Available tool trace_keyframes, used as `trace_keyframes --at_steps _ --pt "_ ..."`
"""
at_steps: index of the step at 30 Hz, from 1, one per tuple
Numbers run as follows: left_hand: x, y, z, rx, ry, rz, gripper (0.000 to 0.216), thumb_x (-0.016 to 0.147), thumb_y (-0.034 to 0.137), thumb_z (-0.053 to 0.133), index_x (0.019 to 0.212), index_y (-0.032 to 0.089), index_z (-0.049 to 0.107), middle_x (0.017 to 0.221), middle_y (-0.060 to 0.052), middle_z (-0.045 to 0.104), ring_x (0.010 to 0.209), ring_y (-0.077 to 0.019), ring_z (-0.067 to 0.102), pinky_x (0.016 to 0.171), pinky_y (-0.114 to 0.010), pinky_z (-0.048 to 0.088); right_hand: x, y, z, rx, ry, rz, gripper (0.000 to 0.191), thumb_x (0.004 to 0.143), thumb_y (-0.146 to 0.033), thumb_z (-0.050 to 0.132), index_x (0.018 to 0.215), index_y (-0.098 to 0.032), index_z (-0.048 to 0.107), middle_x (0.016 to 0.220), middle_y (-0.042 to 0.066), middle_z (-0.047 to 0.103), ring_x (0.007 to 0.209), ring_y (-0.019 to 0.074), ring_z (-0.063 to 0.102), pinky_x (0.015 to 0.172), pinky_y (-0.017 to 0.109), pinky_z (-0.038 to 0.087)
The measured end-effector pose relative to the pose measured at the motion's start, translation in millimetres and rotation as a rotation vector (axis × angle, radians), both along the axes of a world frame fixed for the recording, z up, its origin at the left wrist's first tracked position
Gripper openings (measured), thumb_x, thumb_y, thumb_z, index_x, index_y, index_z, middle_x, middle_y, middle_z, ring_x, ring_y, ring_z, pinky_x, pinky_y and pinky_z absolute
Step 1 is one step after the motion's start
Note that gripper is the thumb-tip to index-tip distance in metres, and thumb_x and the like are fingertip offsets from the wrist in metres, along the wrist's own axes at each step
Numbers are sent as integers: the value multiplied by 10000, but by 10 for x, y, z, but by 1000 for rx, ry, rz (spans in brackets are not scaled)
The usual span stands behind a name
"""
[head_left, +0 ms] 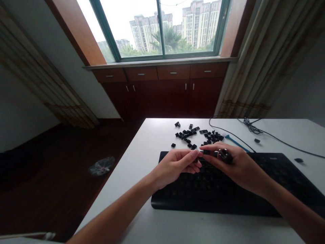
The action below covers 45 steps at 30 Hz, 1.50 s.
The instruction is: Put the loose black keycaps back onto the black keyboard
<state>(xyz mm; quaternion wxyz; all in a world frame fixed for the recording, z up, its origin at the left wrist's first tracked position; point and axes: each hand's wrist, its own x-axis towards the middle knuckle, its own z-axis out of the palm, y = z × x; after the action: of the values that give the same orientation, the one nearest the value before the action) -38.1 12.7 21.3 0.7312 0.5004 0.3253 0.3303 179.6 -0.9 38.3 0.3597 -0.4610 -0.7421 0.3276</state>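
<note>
Above a black keyboard [177, 200], both hands meet near its back edge. My left hand [179, 162] is closed in a pinch, a small dark piece, apparently a keycap [195, 160], showing under the thumb. My right hand [231, 162] touches the left fingertips. Between its thumb and index finger is another black keycap [206, 152]. Tucked against the same palm is a black round-ended tool [224, 156] with shiny metal at its tip; its exact kind is unclear. Many keys beneath the hands are hidden or too dark to make out.
Loose black keycaps [188, 134] lie scattered behind the keyboard on the white table [134, 176]. A blue stick-like tool [237, 143] rests beside them. A black cable [250, 126] crosses the back right, near single dark pieces. A plastic bag [101, 166] is on the floor.
</note>
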Motion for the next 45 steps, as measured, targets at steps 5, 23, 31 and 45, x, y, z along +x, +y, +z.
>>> trace_keyframes --at_steps 5,23,31,45 --pt "-95 103 37 47 -80 107 273 915 344 662 1087 139 717 1000 -76 723 784 -75 651 745 -167 531 49 14 45 79 -47 -64 220 911 -400 648 1093 -325 746 1056 49 728 946 238 674 857 390 521" --pt "-416 394 -72 364 232 351 320 813 347 768 1086 182 749 1062 -81 765 940 -184 709 880 -298 562 252 281 3 171 -290 -19 195 881 -412 666 994 -272 741 1039 38 746 946 221 700 863 363 549" --pt "-373 311 -49 562 403 227 275 901 383 666 1105 204 717 1023 -59 767 807 -163 740 739 -261 578 249 333 -114 210 -353 68 156 922 -320 613 1049 -282 696 1040 6 753 936 195 704 863 345 548" --pt "-377 273 -56 711 542 154 235 962 346 585 1121 214 696 1029 -35 753 860 -149 718 785 -272 558 333 409 -217 246 -500 152 176 922 -259 579 1032 -301 710 1061 -1 741 871 204 705 832 365 547"
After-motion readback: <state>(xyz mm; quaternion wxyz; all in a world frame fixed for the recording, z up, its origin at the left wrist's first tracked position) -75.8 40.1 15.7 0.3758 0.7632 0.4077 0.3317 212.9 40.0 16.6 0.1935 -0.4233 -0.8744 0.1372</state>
